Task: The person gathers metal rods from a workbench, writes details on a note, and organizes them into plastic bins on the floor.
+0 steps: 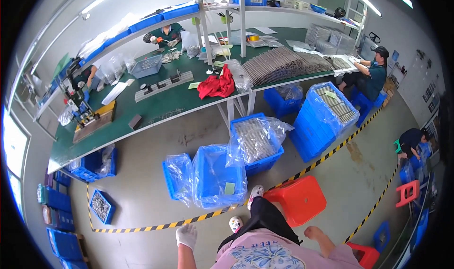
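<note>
My left hand (187,235) wears a white glove and hangs free at my side, holding nothing, above the grey floor near the yellow-black floor tape (198,218). My right hand (314,232) is bare, fingers curled loosely, empty, just in front of a red plastic stool (298,198). My legs in black trousers and white shoes (256,192) step toward blue crates lined with clear plastic bags (215,174). Neither hand touches anything.
A long green workbench (161,103) carries a red cloth (216,86), metal rods (279,63) and a small press (80,103). Stacked blue crates (321,120) stand under it. One person sits at the bench's right end (371,75), another crouches at right (411,141), and a third works behind the bench.
</note>
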The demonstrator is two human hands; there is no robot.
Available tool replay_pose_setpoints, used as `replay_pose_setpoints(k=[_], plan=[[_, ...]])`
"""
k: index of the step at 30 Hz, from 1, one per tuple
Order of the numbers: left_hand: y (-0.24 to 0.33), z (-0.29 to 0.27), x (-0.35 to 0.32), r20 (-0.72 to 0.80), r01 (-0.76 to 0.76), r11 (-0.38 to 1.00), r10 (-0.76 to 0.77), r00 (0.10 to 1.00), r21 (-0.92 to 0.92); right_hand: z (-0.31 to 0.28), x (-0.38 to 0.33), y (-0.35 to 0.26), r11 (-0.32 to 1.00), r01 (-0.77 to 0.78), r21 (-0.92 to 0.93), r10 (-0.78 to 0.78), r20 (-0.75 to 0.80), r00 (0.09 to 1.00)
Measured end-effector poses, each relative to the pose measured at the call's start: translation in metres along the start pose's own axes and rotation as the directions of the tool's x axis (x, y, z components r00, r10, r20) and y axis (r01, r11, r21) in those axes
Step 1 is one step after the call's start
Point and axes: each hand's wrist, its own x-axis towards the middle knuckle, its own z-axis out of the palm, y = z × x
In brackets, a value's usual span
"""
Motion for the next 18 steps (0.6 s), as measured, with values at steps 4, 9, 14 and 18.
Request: replay_pose_setpoints(k=[4, 9, 14, 18], plan=[[-0.026, 0.002, 0.018, -0.055, 0.23, 0.973, -0.229, 0.972, 0.015, 0.041, 0.008, 0.03, 0.953, -0.047, 0.3, 0.016, 0.103, 0.995], [-0.039, 0.015, 0.043, -0.111, 0.299, 0.953, -0.302, 0.947, -0.037, 0.001, 0.028, 0.019, 0.954, -0.005, 0.3, -0.022, 0.084, 0.996], [-0.025, 0.106, 0.084, -0.123, 0.217, 0.95, -0.248, 0.961, -0.223, -0.092, 0.096, -0.015, 0.986, 0.16, 0.045, -0.163, 0.069, 0.984], [-0.018, 0.227, 0.134, -0.039, 0.288, 0.628, -0.453, 0.891, -0.723, -0.202, 0.151, -0.077, 0.949, 0.303, -0.09, -0.305, -0.009, 0.952]])
